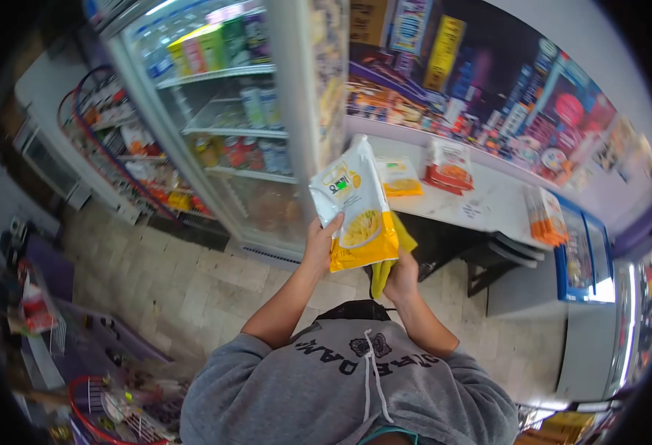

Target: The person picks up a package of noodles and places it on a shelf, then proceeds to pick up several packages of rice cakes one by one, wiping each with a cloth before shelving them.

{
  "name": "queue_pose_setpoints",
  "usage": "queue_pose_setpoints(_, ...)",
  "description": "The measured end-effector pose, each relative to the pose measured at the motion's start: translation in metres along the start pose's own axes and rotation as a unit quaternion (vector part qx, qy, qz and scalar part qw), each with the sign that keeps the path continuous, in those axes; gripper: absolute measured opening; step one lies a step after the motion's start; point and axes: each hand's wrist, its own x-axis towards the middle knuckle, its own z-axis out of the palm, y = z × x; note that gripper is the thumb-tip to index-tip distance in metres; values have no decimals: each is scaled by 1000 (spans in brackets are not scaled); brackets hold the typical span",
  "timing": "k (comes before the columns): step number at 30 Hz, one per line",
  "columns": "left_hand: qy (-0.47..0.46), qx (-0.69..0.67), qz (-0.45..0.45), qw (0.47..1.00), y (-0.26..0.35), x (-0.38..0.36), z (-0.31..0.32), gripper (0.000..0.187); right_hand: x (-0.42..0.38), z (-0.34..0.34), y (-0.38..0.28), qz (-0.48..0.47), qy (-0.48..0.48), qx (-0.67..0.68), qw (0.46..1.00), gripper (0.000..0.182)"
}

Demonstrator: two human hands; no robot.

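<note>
A white and yellow food packet [359, 211] is held up in front of my body. My left hand [321, 241] grips its lower left edge, with the thumb on the front. Beside the packet's lower right corner, my right hand [402, 278] is closed on a yellow-green cloth [381, 276], which hangs partly behind the packet. Another yellow and white packet [402, 178] lies on the white counter [445, 208], with red and white packets [449, 165] to its right. Orange and white packets [546, 216] stand at the counter's right end.
A glass-door fridge [252, 215] with drinks stands at the left of the counter. Black chairs [500, 256] are under and beside the counter. A blue-rimmed freezer [584, 252] is at the right. Snack racks [137, 141] stand at the left, and a red-rimmed basket [74, 389] is at lower left.
</note>
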Motion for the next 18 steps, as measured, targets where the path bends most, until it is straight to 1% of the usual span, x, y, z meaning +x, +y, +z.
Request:
queue_pose_setpoints(1, -3, 24, -48, 999, 13, -4, -16, 32, -6, 39, -8, -6, -50, 70, 996, 39)
queue_pose_setpoints(2, -7, 47, -98, 994, 26, -10, -31, 33, 3, 58, -2, -30, -39, 17, 999, 38)
queue_pose_setpoints(3, 7, 44, -87, 995, 35, -17, -42, 33, 15, 74, 4, -54, -29, -36, 997, 38)
queue_pose_setpoints(4, -32, 69, -77, 994, 42, -26, -51, 33, 41, 72, 20, 16, 12, -62, 998, 38)
queue_pose_setpoints(5, -71, 96, -69, 990, 50, -34, -59, 33, 63, 73, 36, 72, 8, -99, 992, 38)
queue_pose_setpoints(6, -35, 55, -66, 996, 67, -41, -66, 35, 83, 72, 60, 144, -47, -52, 987, 39)
queue_pose_setpoints(7, -22, 55, -53, 997, 82, -42, -87, 35, 102, 73, 90, 214, -103, -7, 971, 41)
queue_pose_setpoints(8, 29, 73, -26, 997, 96, -39, -114, 35, 116, 71, 129, 225, -117, -10, 967, 41)
queue_pose_setpoints(9, 80, 90, 2, 993, 114, -38, -136, 36, 124, 68, 174, 259, -141, 60, 954, 42)
queue_pose_setpoints(10, 109, 83, 17, 990, 138, -45, -150, 35, 124, 74, 207, 293, -161, 128, 934, 43)
queue_pose_setpoints(11, 119, 80, 28, 989, 157, -50, -169, 35, 111, 92, 226, 304, -169, 124, 929, 43)
queue_pose_setpoints(13, 205, 125, 87, 967, 191, -60, -211, 36, 76, 140, 243, 286, -111, 102, 946, 43)
queue_pose_setpoints(14, 214, 127, 94, 964, 206, -63, -233, 36, 71, 157, 246, 299, -127, 75, 943, 39)
queue_pose_setpoints(15, 239, 140, 101, 955, 219, -67, -257, 37, 76, 167, 257, 308, -132, 77, 939, 39)
queue_pose_setpoints(17, 273, 155, 108, 943, 247, -82, -285, 38, 87, 185, 271, 295, -139, -23, 945, 39)
queue_pose_setpoints(18, 270, 132, 85, 950, 259, -88, -296, 39, 92, 194, 275, 290, -138, -12, 947, 36)
